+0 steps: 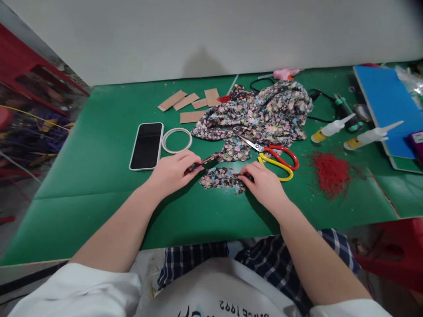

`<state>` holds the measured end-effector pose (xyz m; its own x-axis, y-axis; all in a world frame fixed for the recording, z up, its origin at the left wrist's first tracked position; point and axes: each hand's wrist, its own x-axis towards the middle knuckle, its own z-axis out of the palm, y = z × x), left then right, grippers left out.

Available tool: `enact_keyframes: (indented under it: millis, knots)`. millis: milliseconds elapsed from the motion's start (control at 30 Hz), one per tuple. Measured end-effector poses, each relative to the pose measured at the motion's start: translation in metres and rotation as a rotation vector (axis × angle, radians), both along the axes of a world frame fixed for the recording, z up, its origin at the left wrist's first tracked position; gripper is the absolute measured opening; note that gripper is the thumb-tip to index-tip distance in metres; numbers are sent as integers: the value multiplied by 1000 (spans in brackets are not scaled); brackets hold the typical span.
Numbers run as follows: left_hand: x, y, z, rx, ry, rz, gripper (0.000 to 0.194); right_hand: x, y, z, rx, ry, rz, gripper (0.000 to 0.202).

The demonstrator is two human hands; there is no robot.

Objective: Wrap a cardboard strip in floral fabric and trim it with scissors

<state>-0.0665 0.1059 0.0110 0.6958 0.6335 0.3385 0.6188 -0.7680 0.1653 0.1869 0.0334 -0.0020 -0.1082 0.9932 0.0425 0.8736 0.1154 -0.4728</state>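
Note:
My left hand [176, 172] pinches a narrow dark floral strip [209, 159] that reaches right toward the larger cloth. Between my hands a small floral cloth piece [220, 178] lies on the green table, and the fingers of my right hand [261, 180] are closed on its right end. A large crumpled floral cloth [257, 112] spreads behind them. Scissors [272, 154] with one red and one yellow handle rest with their blades on that cloth, just beyond my right hand. A white ring [177, 152] lies behind my left hand.
A phone [147, 146] lies on the green table [109, 119] at left. Brown card pieces [191, 117] lie at the back. On the right are red threads [330, 174], two glue bottles [365, 138], a green-black tool [346, 112] and a blue board [388, 105]. A pink glue gun [284, 74] is behind the cloth.

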Motion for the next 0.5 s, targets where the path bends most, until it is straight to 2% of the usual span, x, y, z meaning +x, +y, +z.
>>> enact_keyframes:
  millis: [100, 233, 367, 500]
  knots:
    - [0, -1, 0, -51, 17, -8, 18, 6, 0, 6, -81, 157, 24, 13]
    - [5, -7, 3, -132, 28, -59, 21, 21, -5, 20, -317, 667, 59, 19]
    - [13, -16, 6, -178, 64, -151, 26, 35, -9, 29, -230, 1006, -1, 24]
    - [19, -24, 6, -154, 105, -220, 25, 38, -6, 27, -136, 1058, -118, 25]
